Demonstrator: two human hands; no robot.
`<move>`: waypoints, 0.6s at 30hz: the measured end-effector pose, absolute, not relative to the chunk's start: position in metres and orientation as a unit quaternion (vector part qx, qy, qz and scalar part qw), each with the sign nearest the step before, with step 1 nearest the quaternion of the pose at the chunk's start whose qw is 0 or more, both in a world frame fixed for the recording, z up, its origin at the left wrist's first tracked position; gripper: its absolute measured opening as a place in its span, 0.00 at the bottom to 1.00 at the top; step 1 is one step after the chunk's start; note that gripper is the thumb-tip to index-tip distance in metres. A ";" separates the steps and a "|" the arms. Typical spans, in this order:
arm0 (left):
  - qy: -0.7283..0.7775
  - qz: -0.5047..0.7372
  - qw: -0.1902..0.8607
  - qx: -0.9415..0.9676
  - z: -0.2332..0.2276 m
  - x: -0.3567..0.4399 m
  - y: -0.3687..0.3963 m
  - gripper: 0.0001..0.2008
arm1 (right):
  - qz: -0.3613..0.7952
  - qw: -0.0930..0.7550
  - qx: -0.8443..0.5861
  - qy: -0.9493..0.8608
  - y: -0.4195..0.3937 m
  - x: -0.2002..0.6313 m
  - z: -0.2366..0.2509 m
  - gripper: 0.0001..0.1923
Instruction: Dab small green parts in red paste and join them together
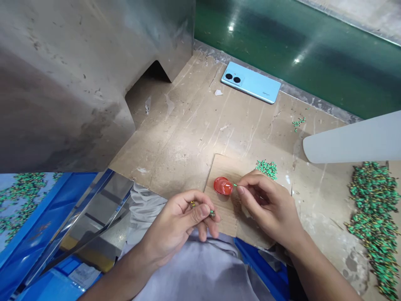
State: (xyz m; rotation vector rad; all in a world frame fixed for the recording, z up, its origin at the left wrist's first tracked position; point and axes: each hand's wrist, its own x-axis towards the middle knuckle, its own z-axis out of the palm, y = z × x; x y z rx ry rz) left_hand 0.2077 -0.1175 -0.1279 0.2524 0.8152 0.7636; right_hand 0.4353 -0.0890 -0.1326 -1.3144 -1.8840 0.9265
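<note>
Green and tiny, a small part [234, 184] sits pinched between the thumb and forefinger of my right hand [269, 207], its tip right at the edge of the red cap [223, 186]. That cap rests on a loose piece of cardboard [225, 217] laid over the worktop [188, 125], just left of my fingertips. My left hand [181, 221] is curled closed nearer my lap, gripping another green piece [212, 212] between thumb and fingers, with a yellowish bit showing inside the curl.

Just beyond the right hand I see a little heap of green parts [267, 168]. A far larger pile [374, 217] spreads along the right side of the worktop, below a pale plastic shape [351, 140]. A light blue phone [251, 82] lies face down at the far edge, beside a green belt [297, 46]. A metal housing [78, 75] fills the left, and a blue bin [28, 234] with more green parts sits below it.
</note>
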 end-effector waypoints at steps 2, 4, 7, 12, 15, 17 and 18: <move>0.388 0.361 0.841 0.107 -0.128 0.209 -0.118 0.16 | 0.356 0.321 -0.502 -0.720 -0.090 0.435 -0.132 0.06; 0.387 0.362 0.842 0.102 -0.127 0.209 -0.118 0.18 | 0.349 0.318 -0.500 -0.726 -0.090 0.434 -0.131 0.06; 0.381 0.365 0.843 0.100 -0.127 0.209 -0.119 0.17 | 0.335 0.317 -0.497 -0.735 -0.089 0.434 -0.132 0.05; 0.397 0.365 0.836 0.105 -0.126 0.208 -0.119 0.12 | 0.322 0.317 -0.488 -0.746 -0.088 0.434 -0.134 0.06; 0.404 0.365 0.831 0.116 -0.125 0.208 -0.119 0.12 | 0.320 0.318 -0.486 -0.749 -0.087 0.434 -0.134 0.06; 0.403 0.368 0.829 0.120 -0.124 0.208 -0.119 0.11 | 0.321 0.317 -0.486 -0.749 -0.087 0.434 -0.134 0.06; 0.401 0.370 0.829 0.121 -0.124 0.209 -0.119 0.10 | 0.321 0.316 -0.487 -0.748 -0.087 0.434 -0.134 0.06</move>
